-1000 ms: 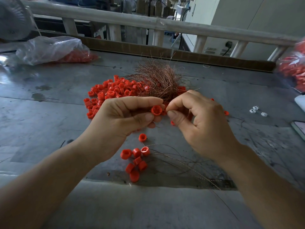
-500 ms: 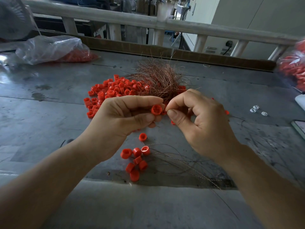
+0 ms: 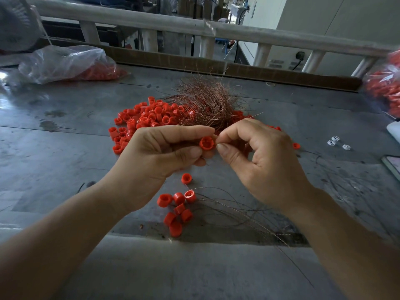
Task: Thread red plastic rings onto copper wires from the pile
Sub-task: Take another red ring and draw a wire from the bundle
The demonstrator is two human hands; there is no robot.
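Observation:
My left hand (image 3: 155,156) pinches a red plastic ring (image 3: 206,143) between thumb and fingers, its opening facing me. My right hand (image 3: 259,161) sits just right of it, thumb and forefinger pinched together at the ring's edge on a thin copper wire that is barely visible. Behind the hands lies a pile of loose red rings (image 3: 142,120) with a tangle of copper wires (image 3: 207,100) on top. Nearer me, several rings with wires through them (image 3: 176,210) lie on the table, and their wires (image 3: 244,215) trail to the right.
The grey metal table (image 3: 65,148) has a plastic bag of red rings (image 3: 71,63) at the back left and another bag of them (image 3: 385,87) at the right edge. Small white parts (image 3: 337,144) lie at the right. A railing (image 3: 194,24) runs behind.
My right hand's fingers have closed in slightly toward the ring. Both hands otherwise stay in place.

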